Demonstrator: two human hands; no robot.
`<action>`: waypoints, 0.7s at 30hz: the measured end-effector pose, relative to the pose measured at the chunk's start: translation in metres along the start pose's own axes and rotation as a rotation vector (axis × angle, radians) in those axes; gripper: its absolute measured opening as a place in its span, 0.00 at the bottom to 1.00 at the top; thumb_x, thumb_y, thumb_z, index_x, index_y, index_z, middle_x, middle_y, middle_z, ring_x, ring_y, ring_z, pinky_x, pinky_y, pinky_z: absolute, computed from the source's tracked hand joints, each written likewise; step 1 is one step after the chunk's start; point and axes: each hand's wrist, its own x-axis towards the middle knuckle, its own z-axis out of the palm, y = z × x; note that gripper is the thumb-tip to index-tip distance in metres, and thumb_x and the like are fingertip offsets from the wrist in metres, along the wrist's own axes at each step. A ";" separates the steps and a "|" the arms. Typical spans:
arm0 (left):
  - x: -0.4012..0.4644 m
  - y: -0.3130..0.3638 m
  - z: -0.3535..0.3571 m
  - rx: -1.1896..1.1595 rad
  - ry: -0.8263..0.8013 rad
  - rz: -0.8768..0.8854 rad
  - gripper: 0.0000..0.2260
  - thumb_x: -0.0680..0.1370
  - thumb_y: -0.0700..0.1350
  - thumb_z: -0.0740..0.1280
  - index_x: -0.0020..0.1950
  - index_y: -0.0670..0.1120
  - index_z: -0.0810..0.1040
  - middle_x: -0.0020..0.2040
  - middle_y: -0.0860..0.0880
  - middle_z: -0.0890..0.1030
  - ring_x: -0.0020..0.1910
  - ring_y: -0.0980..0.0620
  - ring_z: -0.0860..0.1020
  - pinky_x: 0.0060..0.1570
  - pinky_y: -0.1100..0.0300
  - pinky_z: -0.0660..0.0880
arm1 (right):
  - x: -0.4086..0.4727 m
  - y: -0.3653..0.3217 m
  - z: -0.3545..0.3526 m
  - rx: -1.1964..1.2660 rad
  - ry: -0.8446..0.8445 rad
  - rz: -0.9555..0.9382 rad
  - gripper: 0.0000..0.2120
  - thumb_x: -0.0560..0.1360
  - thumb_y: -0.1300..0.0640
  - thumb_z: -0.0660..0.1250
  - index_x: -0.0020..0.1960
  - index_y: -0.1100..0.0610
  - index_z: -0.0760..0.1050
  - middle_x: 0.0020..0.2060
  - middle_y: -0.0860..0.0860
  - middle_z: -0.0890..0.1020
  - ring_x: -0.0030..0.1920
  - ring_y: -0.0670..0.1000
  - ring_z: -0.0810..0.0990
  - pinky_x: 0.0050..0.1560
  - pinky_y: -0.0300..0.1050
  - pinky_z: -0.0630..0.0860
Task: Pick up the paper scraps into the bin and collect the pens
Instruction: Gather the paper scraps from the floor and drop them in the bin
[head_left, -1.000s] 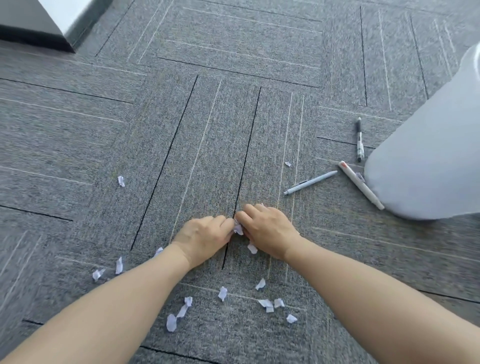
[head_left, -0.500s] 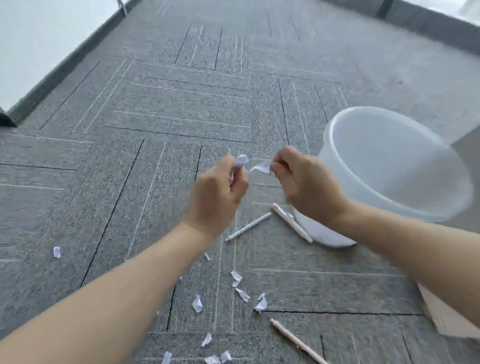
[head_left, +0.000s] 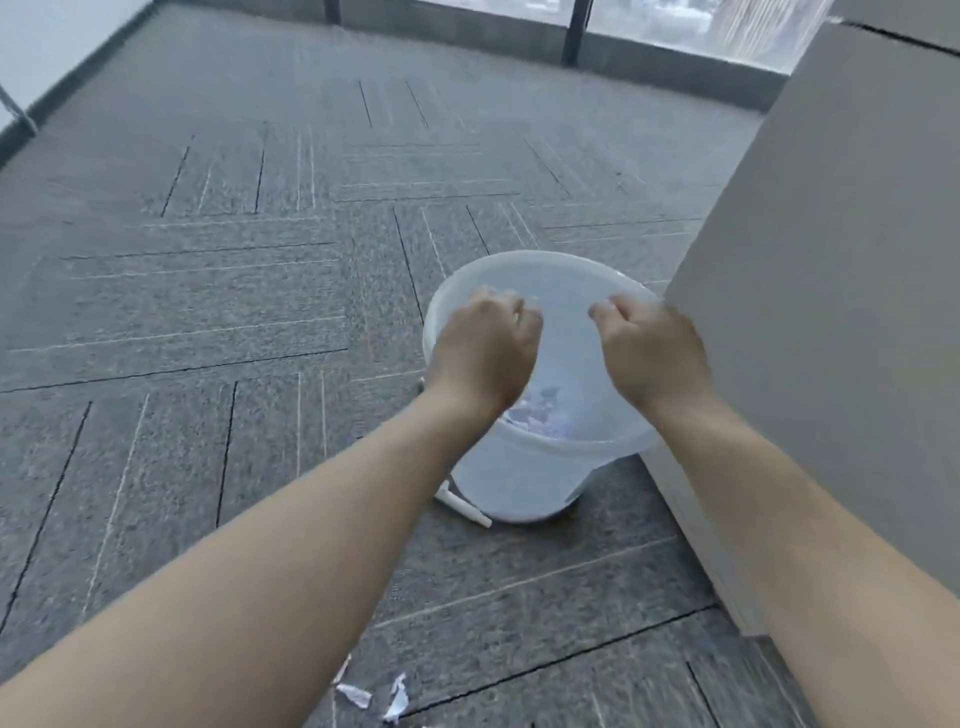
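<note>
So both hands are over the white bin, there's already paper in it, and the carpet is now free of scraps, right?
Not quite. Both hands, left and right, are over the white bin, and paper lies inside it, but the carpet is not free of scraps: the head view shows a few scraps on the floor near the bottom edge, beside the left forearm.

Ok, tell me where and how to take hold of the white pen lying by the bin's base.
Pinch the white pen on its free near end, coming from above on the side away from the bin. It lies flat on the carpet, slanted, its far end tucked under the left forearm and close against the bin wall, so the barrel's exposed lower stretch is probably the only easy grip.
</note>
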 end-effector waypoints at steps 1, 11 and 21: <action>-0.007 -0.008 -0.008 -0.082 0.119 0.047 0.16 0.80 0.47 0.55 0.41 0.43 0.78 0.44 0.43 0.79 0.47 0.43 0.77 0.43 0.55 0.68 | -0.006 -0.009 0.001 0.070 0.050 -0.061 0.14 0.79 0.56 0.58 0.40 0.61 0.76 0.33 0.56 0.79 0.37 0.57 0.75 0.38 0.50 0.68; -0.175 -0.198 -0.080 0.202 0.156 -0.489 0.06 0.79 0.45 0.58 0.48 0.48 0.75 0.49 0.48 0.76 0.43 0.47 0.75 0.39 0.55 0.68 | -0.109 -0.101 0.168 0.103 -0.531 -0.623 0.07 0.76 0.58 0.63 0.48 0.58 0.80 0.41 0.53 0.83 0.43 0.54 0.80 0.44 0.48 0.75; -0.298 -0.247 -0.070 0.260 -0.259 -0.746 0.19 0.78 0.52 0.61 0.68 0.53 0.66 0.61 0.54 0.68 0.45 0.55 0.77 0.44 0.57 0.70 | -0.112 -0.072 0.306 -0.367 -0.790 -0.541 0.14 0.79 0.51 0.64 0.60 0.57 0.72 0.56 0.56 0.76 0.54 0.59 0.77 0.50 0.52 0.75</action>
